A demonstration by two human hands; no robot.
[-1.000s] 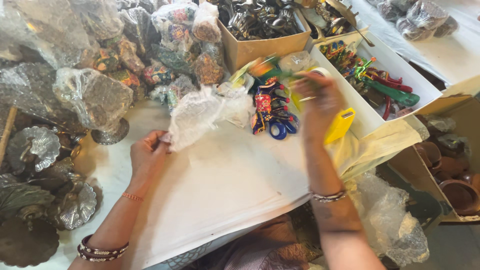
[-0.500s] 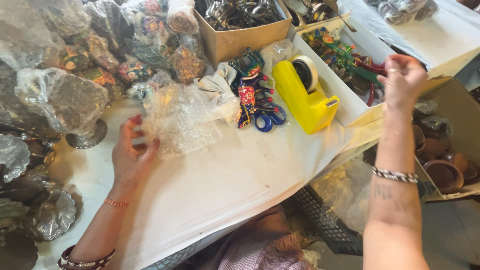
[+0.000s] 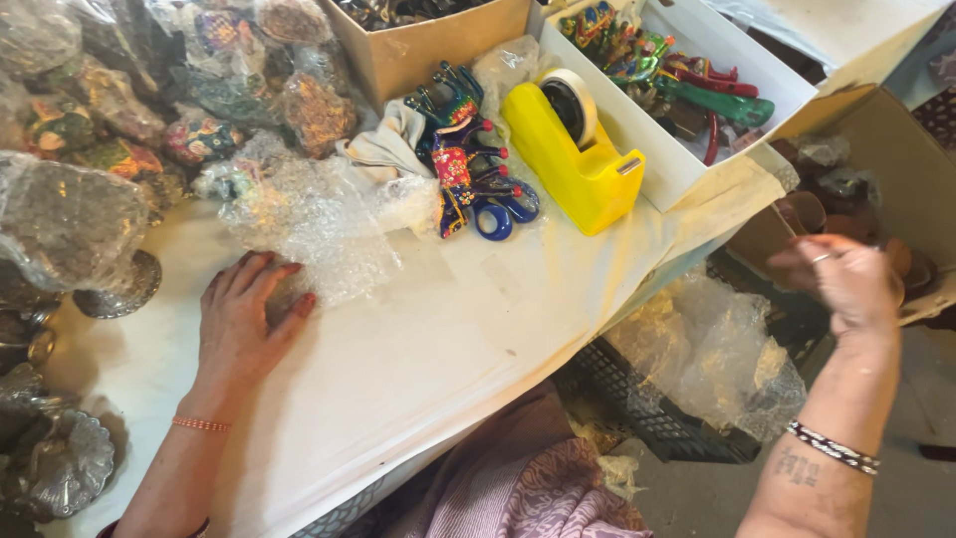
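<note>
Flat-palmed, our left hand (image 3: 242, 319) presses on the edge of a bubble wrap sheet (image 3: 314, 224), fingers spread and closed on nothing; our right hand (image 3: 836, 284) hangs blurred at the right of the frame, off the table's edge, fingers loosely apart with nothing seen in it, though we cannot tell for certain. Listed by size: white-covered table (image 3: 438, 339), filling the middle; the bubble wrap sheet, lying loose left of centre and not yet folded round anything; wrapped metal pieces (image 3: 70, 224) heaped at the left edge, with wrapped painted pieces (image 3: 199, 130) stacked at upper left, which we judge as finished work; white box of coloured painted items (image 3: 687, 75), upper right, unwrapped; cardboard box (image 3: 428, 45), top centre; brown carton of clay pots (image 3: 856, 199), right edge; yellow tape dispenser (image 3: 578, 154), standing free; painted horse figures (image 3: 468, 164), bare, just beside the sheet. Status as we judge it: much wrapped, the current sheet empty, more items waiting.
</note>
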